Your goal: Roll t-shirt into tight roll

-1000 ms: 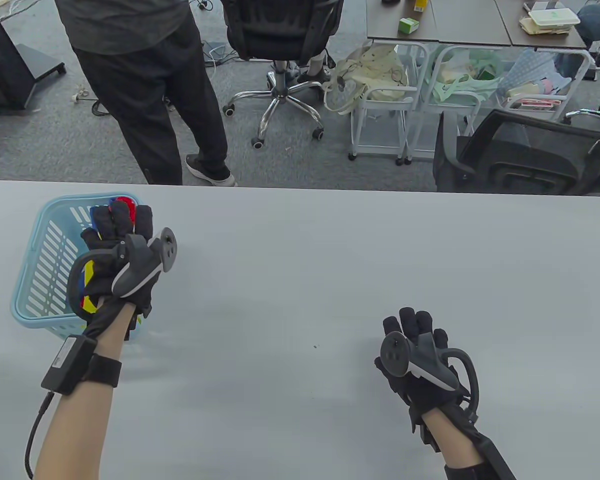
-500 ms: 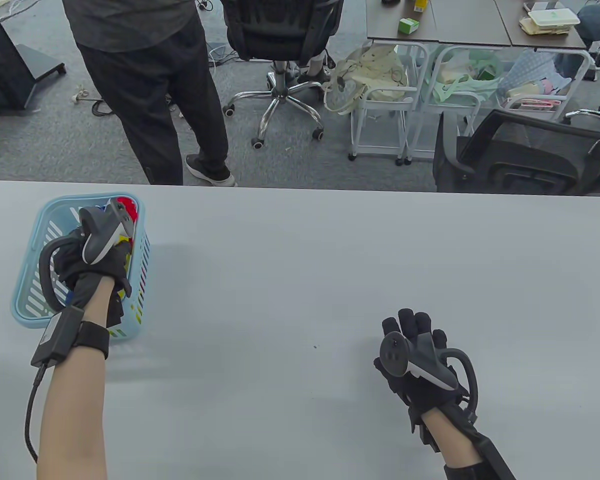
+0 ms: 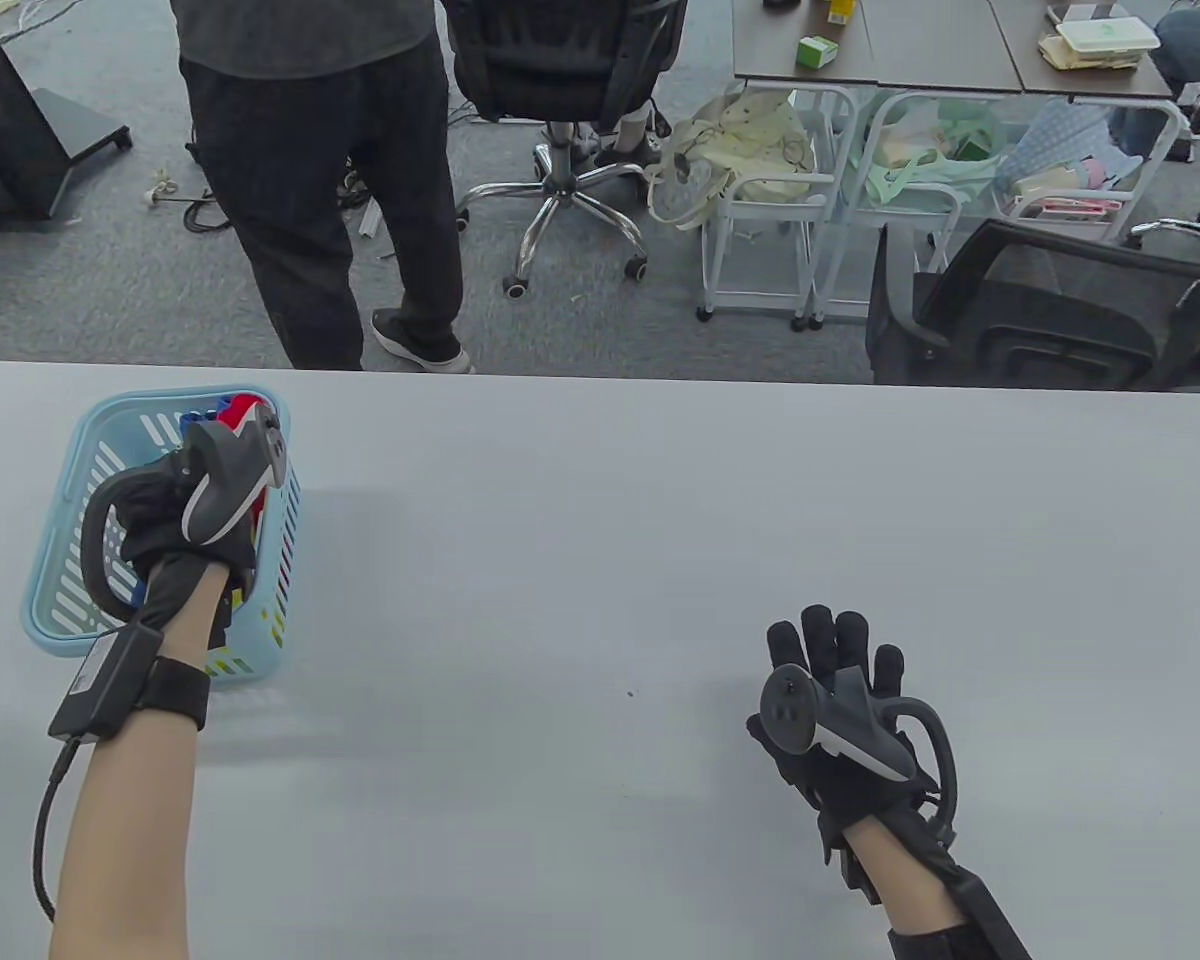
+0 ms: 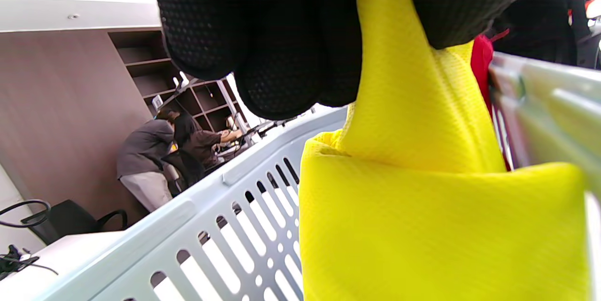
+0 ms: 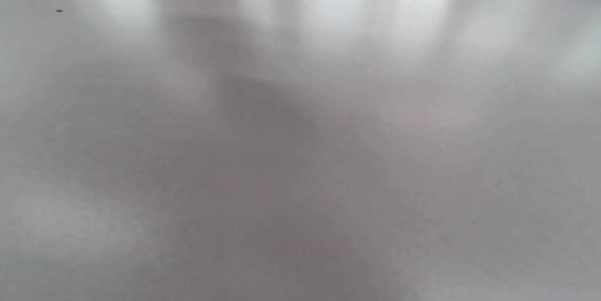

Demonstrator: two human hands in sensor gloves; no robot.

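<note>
Table [image 3: 600,520] is bare ahead of and beside the right hand [image 3: 828,700], which hovers idle, fingers loosely spread, holding nothing. Basket [image 3: 70,520] sits under the left hand [image 3: 175,525]; light plastic, likely to tip or drag along if the pull snags. T-shirt [image 4: 422,188] is in the basket, bunched, yellow, red and blue cloth showing; left wrist view shows the left hand's fingers [image 4: 263,47] curled, pinching a yellow fold just above the rim. Risks: pinch holds only one fold, so the cloth may slip out or come up tangled; the fabric may catch on the rim or slots; a crumpled drop on the table would make a loose roll.
</note>
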